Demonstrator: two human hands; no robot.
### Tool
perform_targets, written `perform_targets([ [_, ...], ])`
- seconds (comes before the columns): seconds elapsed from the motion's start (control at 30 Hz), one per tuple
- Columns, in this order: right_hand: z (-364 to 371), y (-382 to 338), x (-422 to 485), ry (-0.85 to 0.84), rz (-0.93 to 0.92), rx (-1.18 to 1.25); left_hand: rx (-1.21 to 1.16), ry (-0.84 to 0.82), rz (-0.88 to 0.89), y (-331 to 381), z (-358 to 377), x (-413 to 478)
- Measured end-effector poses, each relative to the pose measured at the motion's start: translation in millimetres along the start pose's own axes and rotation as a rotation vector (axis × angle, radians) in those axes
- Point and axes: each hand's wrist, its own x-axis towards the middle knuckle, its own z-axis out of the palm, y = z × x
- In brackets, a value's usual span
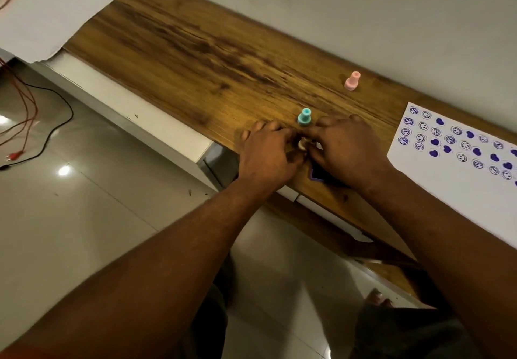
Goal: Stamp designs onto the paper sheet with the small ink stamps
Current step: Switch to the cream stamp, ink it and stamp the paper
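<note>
My left hand [265,148] and my right hand [347,148] meet over the front edge of the wooden table, both pinching a small pale stamp [387,143] held between their fingertips. Under my right hand lies a dark purple ink pad [317,174], mostly hidden. A teal stamp [304,117] stands upright just beyond my fingers. A pink stamp [352,81] stands farther back near the wall. The white paper sheet [453,179] at the right carries rows of purple smiley and heart prints.
The wooden table top [195,50] runs along a grey wall. White card sheets [47,8] overlap its far left end. Red and black cables [33,112] trail on the glossy tiled floor at left. My foot [377,298] shows below the table edge.
</note>
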Motion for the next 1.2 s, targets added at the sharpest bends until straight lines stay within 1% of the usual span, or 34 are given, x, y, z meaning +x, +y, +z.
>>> perform_targets([
  [0.13,0.2,-4.0,2.6,-0.007,-0.016,-0.077,0.011,-0.01,0.005,-1.1,-0.6,1.8],
  [0.47,5.0,-8.4,4.8,0.03,-0.022,-0.122,-0.025,0.001,0.019,-2.9,-2.0,0.3],
  [0.53,6.6,-8.8,4.8,0.031,-0.003,-0.084,-0.03,0.001,0.015,-3.1,-1.1,0.3],
  [0.63,6.2,-9.5,4.2,0.065,0.04,0.043,-0.034,0.001,0.002,-3.1,0.4,0.7],
  [0.7,7.6,-8.2,3.5,0.057,0.051,0.114,-0.031,0.006,-0.002,-4.2,1.2,1.2],
  [0.83,13.7,-1.2,5.4,0.061,0.06,0.173,0.018,0.02,0.01,-4.7,1.4,1.6],
  [0.9,10.6,5.3,5.9,0.095,0.077,0.214,0.027,0.023,0.01,-4.7,1.3,1.5],
  [0.97,2.8,17.3,7.2,0.171,0.132,0.274,0.028,0.027,0.005,-6.4,0.9,2.0],
  [1.07,-4.5,51.6,12.5,0.344,0.286,0.308,0.001,0.05,0.001,-11.1,-0.5,3.7],
  [1.1,-2.8,64.9,14.9,0.355,0.348,0.297,-0.007,0.071,0.0,-11.7,-1.1,4.5],
  [1.13,0.4,77.4,17.3,0.329,0.402,0.287,-0.009,0.098,0.001,-11.6,-1.6,5.4],
  [1.2,9.9,97.2,23.7,0.229,0.469,0.265,-0.002,0.165,0.011,-10.0,-2.6,5.6],
])
